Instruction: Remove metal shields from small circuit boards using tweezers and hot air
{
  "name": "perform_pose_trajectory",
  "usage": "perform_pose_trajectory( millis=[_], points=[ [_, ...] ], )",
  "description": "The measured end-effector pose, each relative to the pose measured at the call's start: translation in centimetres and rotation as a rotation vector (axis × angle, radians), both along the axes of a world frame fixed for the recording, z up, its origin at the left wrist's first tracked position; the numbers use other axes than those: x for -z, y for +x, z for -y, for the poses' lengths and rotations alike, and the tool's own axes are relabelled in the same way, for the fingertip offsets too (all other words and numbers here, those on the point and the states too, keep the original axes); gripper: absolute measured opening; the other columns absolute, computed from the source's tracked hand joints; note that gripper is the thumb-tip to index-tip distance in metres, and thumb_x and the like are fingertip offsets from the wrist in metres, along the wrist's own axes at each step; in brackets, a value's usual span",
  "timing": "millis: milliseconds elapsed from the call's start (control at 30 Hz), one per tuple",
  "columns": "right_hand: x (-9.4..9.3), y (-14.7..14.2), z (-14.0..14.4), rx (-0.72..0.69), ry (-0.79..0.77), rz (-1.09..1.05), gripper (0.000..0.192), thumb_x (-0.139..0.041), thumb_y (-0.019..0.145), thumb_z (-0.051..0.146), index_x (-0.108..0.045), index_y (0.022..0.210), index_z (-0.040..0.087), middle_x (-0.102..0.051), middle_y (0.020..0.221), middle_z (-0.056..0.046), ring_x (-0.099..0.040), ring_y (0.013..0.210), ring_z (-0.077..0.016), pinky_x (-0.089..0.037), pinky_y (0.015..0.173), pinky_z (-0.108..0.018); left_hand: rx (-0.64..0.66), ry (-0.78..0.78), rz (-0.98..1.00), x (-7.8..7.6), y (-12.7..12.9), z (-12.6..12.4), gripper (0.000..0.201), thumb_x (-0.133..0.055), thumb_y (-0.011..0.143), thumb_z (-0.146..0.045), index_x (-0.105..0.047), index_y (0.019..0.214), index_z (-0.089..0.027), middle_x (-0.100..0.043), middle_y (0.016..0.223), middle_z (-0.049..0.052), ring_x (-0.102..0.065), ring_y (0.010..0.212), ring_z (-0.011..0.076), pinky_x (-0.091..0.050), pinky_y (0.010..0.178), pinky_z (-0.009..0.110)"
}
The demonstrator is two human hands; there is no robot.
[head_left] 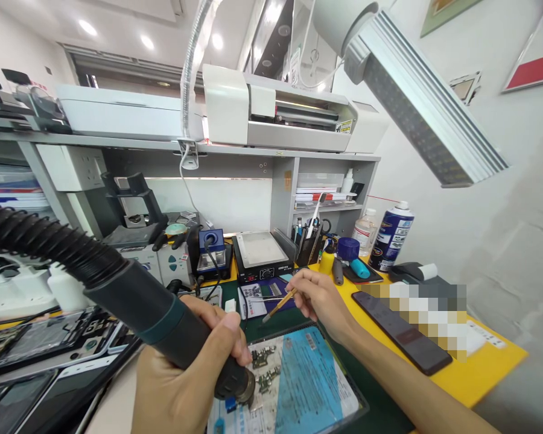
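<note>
My left hand [185, 383] is wrapped around the black handpiece of a hot-air gun [163, 313], whose ribbed hose runs off to the upper left. Its metal nozzle points down close to small circuit boards [266, 378], which lie on a blue-and-white printed pad [308, 380]. The exact gap between nozzle and boards cannot be told. Between the fingers of my right hand [319, 298] is a slim brush [280, 305] with a tan handle. Its dark tip slants down to the left, past the pad's far edge. A small blue piece [230, 404] shows beside the nozzle.
Behind the pad stand a heating plate [262, 253] and a soldering-iron stand [212, 253]. Dismantled devices [49, 343] crowd the left. A phone [402, 331] lies on the yellow mat at right, near a spray can [391, 235]. A lamp [425, 102] hangs overhead.
</note>
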State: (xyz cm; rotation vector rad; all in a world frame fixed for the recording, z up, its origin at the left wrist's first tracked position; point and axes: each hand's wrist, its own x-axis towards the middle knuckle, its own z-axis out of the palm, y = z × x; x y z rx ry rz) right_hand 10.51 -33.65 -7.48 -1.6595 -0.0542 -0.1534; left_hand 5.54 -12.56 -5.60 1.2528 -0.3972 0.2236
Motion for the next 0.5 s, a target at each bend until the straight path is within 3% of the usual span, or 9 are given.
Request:
perform_pose_trajectory(
  millis=[100,500],
  points=[
    [0.03,0.00,-0.03,-0.002,-0.001,0.009,0.024,-0.060,0.082,0.038,-0.061,0.074,0.016,-0.055,0.054,0.003,-0.043,0.040,-0.0078,-0.025,0.037,-0.020,0.051,-0.024,0.007,0.38,0.14,-0.22,0.028,-0.069,0.091,-0.027,-0.044,0.080,-0.024,-0.061,0.060,-0.006,-0.065,0.056,0.0171,-0.058,0.059,0.031],
    [-0.18,-0.26,-0.04,-0.010,0.012,0.006,0.029,-0.061,0.084,0.044,-0.065,0.080,0.015,-0.058,0.058,0.002,-0.042,0.040,-0.0079,-0.025,0.036,-0.020,0.036,-0.052,0.027,0.41,0.31,-0.08,0.027,-0.070,0.090,-0.024,-0.046,0.078,-0.024,-0.061,0.059,-0.006,-0.065,0.054,0.0183,-0.058,0.056,0.032]
  ],
)
